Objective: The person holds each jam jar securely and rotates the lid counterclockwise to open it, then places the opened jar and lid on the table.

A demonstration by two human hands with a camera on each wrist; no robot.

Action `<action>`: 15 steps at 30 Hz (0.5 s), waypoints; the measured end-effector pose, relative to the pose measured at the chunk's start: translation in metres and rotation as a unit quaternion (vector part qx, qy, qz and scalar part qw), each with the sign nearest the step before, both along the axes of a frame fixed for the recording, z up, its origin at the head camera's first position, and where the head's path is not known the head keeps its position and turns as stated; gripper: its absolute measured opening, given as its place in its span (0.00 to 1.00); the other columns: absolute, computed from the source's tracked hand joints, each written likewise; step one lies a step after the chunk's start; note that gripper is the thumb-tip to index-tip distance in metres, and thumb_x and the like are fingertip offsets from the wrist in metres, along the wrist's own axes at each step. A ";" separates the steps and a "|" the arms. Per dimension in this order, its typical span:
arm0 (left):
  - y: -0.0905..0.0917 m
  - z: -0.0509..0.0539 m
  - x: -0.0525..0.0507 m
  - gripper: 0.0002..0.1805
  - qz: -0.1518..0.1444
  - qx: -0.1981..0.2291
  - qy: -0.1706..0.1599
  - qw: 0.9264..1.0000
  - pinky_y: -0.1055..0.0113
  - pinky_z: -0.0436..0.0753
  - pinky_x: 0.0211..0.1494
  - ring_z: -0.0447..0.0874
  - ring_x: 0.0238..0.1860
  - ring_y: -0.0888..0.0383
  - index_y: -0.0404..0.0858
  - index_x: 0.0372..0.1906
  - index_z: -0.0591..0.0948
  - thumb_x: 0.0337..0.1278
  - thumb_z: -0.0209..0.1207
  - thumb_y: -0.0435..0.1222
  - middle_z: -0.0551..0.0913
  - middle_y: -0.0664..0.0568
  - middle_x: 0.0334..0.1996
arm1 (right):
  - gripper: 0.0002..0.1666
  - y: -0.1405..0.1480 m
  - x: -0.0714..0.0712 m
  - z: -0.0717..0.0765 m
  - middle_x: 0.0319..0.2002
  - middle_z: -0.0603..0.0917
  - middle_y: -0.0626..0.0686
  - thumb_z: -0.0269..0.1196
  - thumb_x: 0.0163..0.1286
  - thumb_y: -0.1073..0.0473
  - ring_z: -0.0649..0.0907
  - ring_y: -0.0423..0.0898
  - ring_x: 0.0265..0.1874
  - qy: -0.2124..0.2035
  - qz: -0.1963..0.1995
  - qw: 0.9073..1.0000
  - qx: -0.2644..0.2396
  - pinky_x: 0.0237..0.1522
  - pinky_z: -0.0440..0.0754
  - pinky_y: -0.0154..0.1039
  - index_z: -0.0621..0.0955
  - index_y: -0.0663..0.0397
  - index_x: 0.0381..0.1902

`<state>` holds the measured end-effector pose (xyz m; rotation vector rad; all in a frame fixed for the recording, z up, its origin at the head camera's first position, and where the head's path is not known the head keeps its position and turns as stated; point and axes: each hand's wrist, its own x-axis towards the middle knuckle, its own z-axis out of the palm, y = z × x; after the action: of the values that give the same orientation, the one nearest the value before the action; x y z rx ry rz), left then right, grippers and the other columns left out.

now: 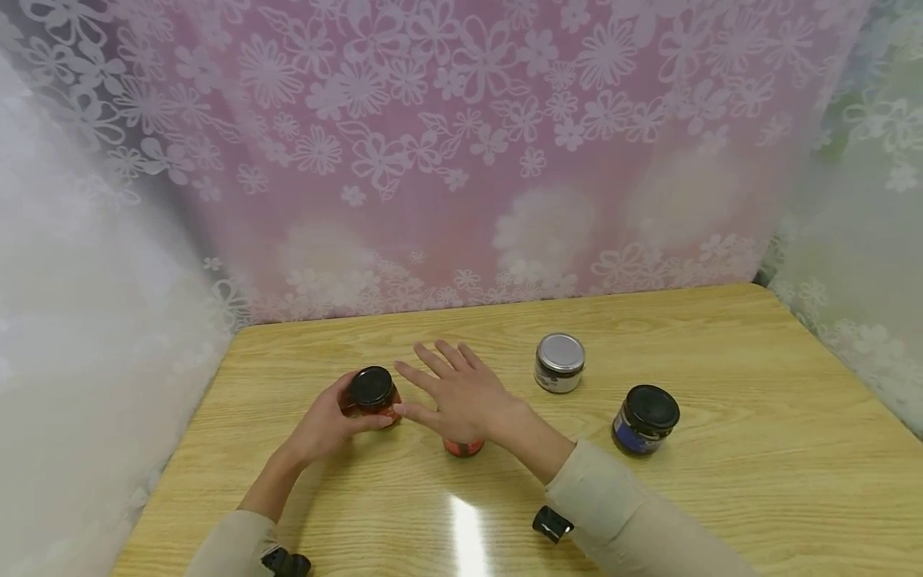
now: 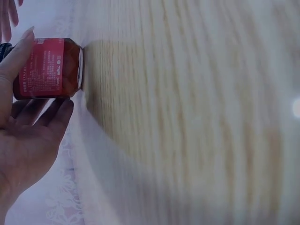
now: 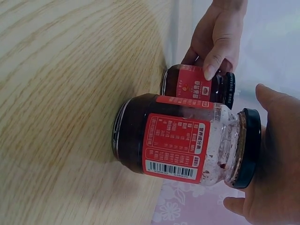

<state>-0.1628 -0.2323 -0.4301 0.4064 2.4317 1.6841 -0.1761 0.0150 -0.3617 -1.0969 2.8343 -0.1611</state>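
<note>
With my left hand [image 1: 324, 425] I am holding a strawberry-red jar [image 1: 378, 398] with a black lid, and my thumb and fingers are curling round its side. It is standing upright on the left part of the wooden table [image 1: 757, 377], or maybe just over it; I cannot tell if its bottom is touching. My right hand [image 1: 461, 397] is reaching over a second jar [image 1: 463, 448], and its fingers are spreading wide and straight, pinching nothing. From above, my hand is hiding most of this jar, so only a bit of red is peeking out. From the right wrist I am seeing its black lid close by my palm, but I cannot tell if I am touching it. Dark stuff is filling its lower part, messy bits are sticking to the glass higher up, and its red label [image 3: 176, 140] is showing a barcode [image 3: 171, 169]. This jar is standing to the right of the one I am holding. Farther right, a jar with a silver lid [image 1: 559, 365] is standing toward the back, and a jar with a blue label [image 1: 645, 421] is standing nearer to me. Behind the table, a pink flowery cloth [image 1: 461, 160] is hanging.
</note>
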 end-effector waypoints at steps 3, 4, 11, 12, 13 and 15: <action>-0.002 0.000 -0.002 0.37 -0.003 -0.007 -0.005 1.000 0.58 0.76 0.55 0.77 0.55 0.50 0.41 0.65 0.68 0.49 0.70 0.39 0.76 0.46 0.55 | 0.39 -0.001 0.000 0.001 0.75 0.46 0.47 0.33 0.70 0.26 0.45 0.51 0.73 -0.002 -0.003 1.000 0.000 0.70 0.41 0.54 0.50 0.28 0.75; -0.002 0.000 -0.002 0.37 -0.005 -0.010 -0.005 1.000 0.58 0.76 0.55 0.77 0.55 0.50 0.41 0.65 0.68 0.49 0.70 0.39 0.76 0.45 0.56 | 0.39 -0.001 0.000 0.001 0.75 0.46 0.47 0.33 0.69 0.26 0.45 0.51 0.73 -0.002 -0.004 1.000 0.001 0.70 0.41 0.54 0.50 0.28 0.75; -0.004 -0.002 -0.006 0.36 -0.009 -0.028 0.002 1.000 0.60 0.77 0.54 0.77 0.56 0.49 0.40 0.65 0.69 0.50 0.70 0.39 0.76 0.44 0.56 | 0.39 0.000 -0.003 0.001 0.75 0.47 0.47 0.34 0.70 0.27 0.46 0.52 0.73 0.009 -0.003 1.000 0.003 0.70 0.43 0.54 0.51 0.28 0.75; -0.005 -0.002 -0.007 0.36 -0.009 -0.028 0.002 1.000 0.61 0.77 0.54 0.77 0.56 0.49 0.40 0.65 0.69 0.50 0.70 0.39 0.76 0.44 0.56 | 0.39 0.000 -0.004 0.001 0.75 0.47 0.47 0.33 0.70 0.26 0.46 0.52 0.73 0.010 -0.003 1.000 0.003 0.70 0.43 0.54 0.51 0.28 0.75; -0.005 -0.003 -0.007 0.36 -0.010 -0.028 0.002 1.000 0.62 0.77 0.54 0.77 0.56 0.49 0.39 0.65 0.69 0.50 0.70 0.39 0.76 0.44 0.56 | 0.39 0.000 -0.004 0.002 0.75 0.47 0.47 0.33 0.70 0.26 0.46 0.52 0.73 0.011 -0.002 1.000 0.003 0.70 0.43 0.54 0.51 0.28 0.75; -0.006 -0.004 -0.008 0.36 -0.013 -0.028 0.003 1.000 0.63 0.78 0.53 0.77 0.56 0.49 0.39 0.65 0.69 0.51 0.70 0.38 0.76 0.43 0.56 | 0.39 0.000 -0.004 0.003 0.75 0.47 0.47 0.32 0.70 0.26 0.46 0.52 0.73 0.013 0.001 1.000 0.002 0.69 0.43 0.54 0.51 0.28 0.75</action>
<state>-0.1704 -0.2387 -0.4342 0.4333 2.4600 1.6040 -0.1805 0.0150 -0.3590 -1.1082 2.8554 -0.1434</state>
